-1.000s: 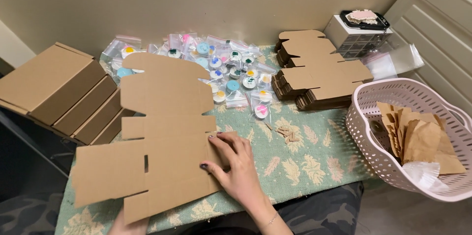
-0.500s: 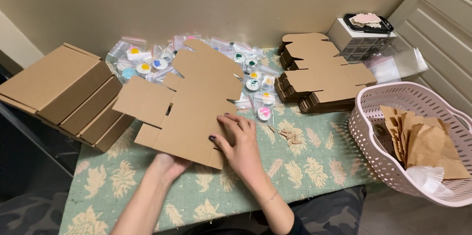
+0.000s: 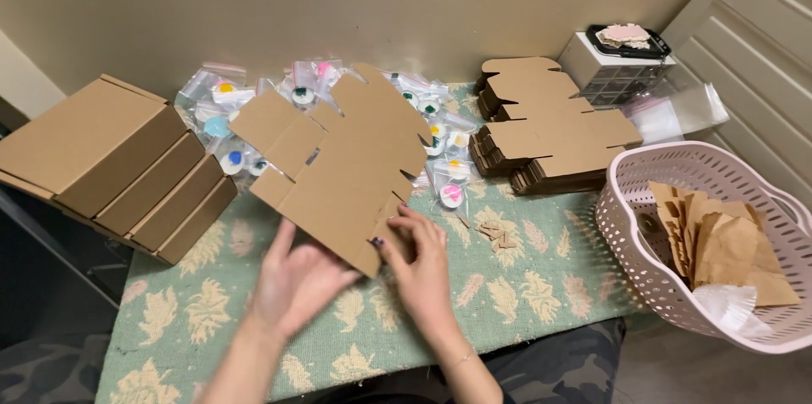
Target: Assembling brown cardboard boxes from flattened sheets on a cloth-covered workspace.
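Right now a flat die-cut cardboard box blank (image 3: 347, 163) sits tilted over the middle of the tabletop (image 3: 541, 294), its far flaps lifted above the scattered small plastic bags of coloured round items (image 3: 440, 163) and its near corner down by the two hands. The right hand (image 3: 419, 264) has its grip closed on that near corner, thumb and fingers pinching the edge of the card. The left hand (image 3: 296, 281) lies just beside it under the blank's lower edge, fingers spread open and palm up, touching the card from below without clasping anything. To the left, a row of folded-up brown boxes (image 3: 118, 167) leans at the tabletop's edge. Beyond the blank on the right lies a stack of flat box blanks (image 3: 550, 137), and behind it a small grey drawer unit (image 3: 613, 70). At the far right stands a pink perforated basket (image 3: 626, 226) holding brown paper pieces (image 3: 719, 243).
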